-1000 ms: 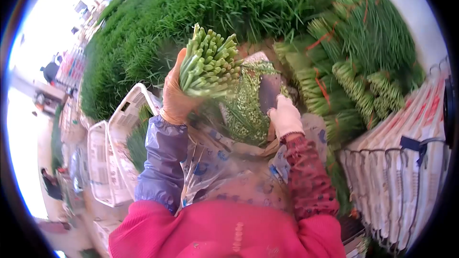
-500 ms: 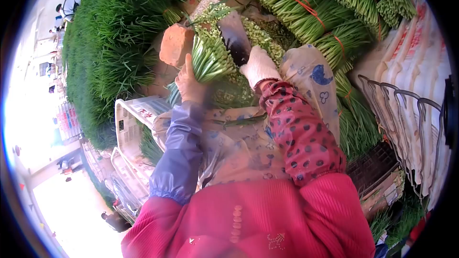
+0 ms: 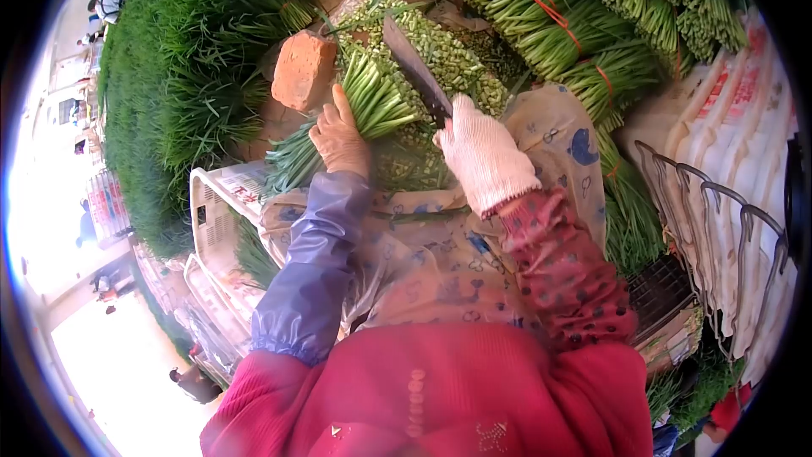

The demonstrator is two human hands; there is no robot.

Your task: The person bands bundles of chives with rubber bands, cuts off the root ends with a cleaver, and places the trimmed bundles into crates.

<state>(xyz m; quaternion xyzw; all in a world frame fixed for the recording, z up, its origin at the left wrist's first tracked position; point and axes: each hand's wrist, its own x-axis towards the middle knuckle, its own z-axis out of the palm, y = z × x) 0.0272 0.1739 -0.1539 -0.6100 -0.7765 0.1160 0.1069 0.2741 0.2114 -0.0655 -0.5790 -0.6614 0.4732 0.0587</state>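
Observation:
My left hand (image 3: 340, 131), in a thin tan glove, holds down a bunch of green stalks (image 3: 381, 100) that looks like garlic chives. Its fingers lie over the bunch, the index finger stretched along it. The pale cut ends point right, and the leaves trail off to the left. My right hand (image 3: 482, 148) wears a white knitted glove and is closed round a knife; the handle is hidden in the fist. The broad dark blade (image 3: 414, 66) slants up and left, just beyond the cut ends. Chopped stalk pieces (image 3: 465, 68) lie heaped under and around the blade.
An orange brick (image 3: 303, 70) stands left of the bunch. Tied bundles (image 3: 541, 25) are stacked at upper right, leafy greens (image 3: 186, 76) at left. A pale plastic crate (image 3: 224, 195) sits by my left arm, stacked white crates or sacks (image 3: 702, 152) at right. People (image 3: 110, 0) are far off.
The knife has swung from beside the cut ends, its blade now more edge-on. My right hand has moved slightly right and down, and turned. The left hand stays on the bunch.

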